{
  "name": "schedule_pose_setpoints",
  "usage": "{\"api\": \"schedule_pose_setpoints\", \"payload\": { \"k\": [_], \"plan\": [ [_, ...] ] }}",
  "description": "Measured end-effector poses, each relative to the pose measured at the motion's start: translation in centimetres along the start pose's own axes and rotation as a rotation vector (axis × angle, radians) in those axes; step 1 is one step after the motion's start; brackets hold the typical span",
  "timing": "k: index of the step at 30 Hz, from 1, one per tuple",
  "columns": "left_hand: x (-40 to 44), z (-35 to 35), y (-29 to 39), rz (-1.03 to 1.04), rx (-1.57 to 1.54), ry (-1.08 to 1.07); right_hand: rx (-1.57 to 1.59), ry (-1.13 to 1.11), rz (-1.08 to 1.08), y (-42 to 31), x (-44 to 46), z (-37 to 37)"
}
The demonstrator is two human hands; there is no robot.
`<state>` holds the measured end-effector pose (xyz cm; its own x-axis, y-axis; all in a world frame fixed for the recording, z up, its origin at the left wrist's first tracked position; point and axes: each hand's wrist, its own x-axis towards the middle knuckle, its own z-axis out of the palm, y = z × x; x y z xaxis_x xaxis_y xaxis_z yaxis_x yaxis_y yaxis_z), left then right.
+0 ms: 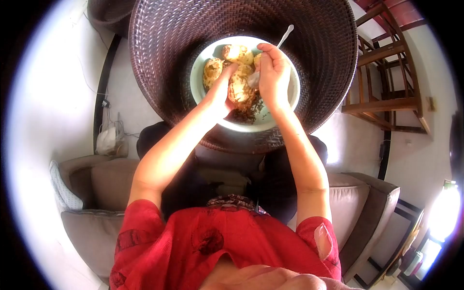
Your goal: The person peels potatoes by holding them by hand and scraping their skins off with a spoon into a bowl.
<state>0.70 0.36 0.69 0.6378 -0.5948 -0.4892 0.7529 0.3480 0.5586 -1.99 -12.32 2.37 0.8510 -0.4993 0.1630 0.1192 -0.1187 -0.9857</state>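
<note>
A red shirt (203,237) is seen closest, well back from the hands. A pale, brown-patched tuber (240,84) is held in the left hand (220,94), half-curled round its side, though some fingers are hidden. A spoon (287,35) is gripped in the right hand (274,72), fingers closed pretty snug, its scoop set at the tuber's right side; can't quite be told if it's touching. Both hands are held over a pale bowl (253,128). Brown scraps (247,112) are heaped in it, between the hands on the near side. More chunks (212,72) are left lying in there, just past the left hand. It's all ringed by a woven basket (333,63). A wooden chair (386,104) can be spotted well off right of the right hand.
</note>
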Motion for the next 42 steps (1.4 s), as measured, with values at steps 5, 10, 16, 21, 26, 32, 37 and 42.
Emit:
{"api": "schedule_pose_setpoints", "payload": {
  "k": [5, 10, 16, 21, 26, 32, 37, 42],
  "plan": [
    [-0.1, 0.1, 0.0, 0.017, 0.047, -0.012, -0.233, -0.042, -0.131, -1.1, -1.5, 0.8],
    [0.0, -0.3, -0.3, 0.051, 0.047, -0.061, -0.326, -0.046, 0.066, -1.7, -0.7, 0.7],
    [0.5, -0.1, -0.3, 0.108, 0.132, -0.041, -0.335, 0.026, -0.035, -1.4, 0.4, -0.2],
    [0.8, -1.4, -1.4, 0.097, 0.266, -0.117, -0.482, 0.077, -0.129, 1.2, 1.7, -0.7],
    [0.3, 0.0, -0.9, 0.088, 0.205, -0.037, -0.45, 0.095, -0.388, 0.0, 0.4, -0.5],
    [0.1, -0.1, -0.9, 0.092, 0.205, -0.044, -0.58, 0.152, -0.426, 0.3, 2.0, -0.9],
    [0.5, -0.5, -1.4, 0.097, 0.268, -0.062, -0.575, 0.046, -0.533, -0.1, 0.2, 0.5],
    [0.4, -0.6, -1.3, 0.05, 0.125, -0.037, -0.32, 0.175, -0.233, 0.6, 2.1, -0.4]
  ]
}}
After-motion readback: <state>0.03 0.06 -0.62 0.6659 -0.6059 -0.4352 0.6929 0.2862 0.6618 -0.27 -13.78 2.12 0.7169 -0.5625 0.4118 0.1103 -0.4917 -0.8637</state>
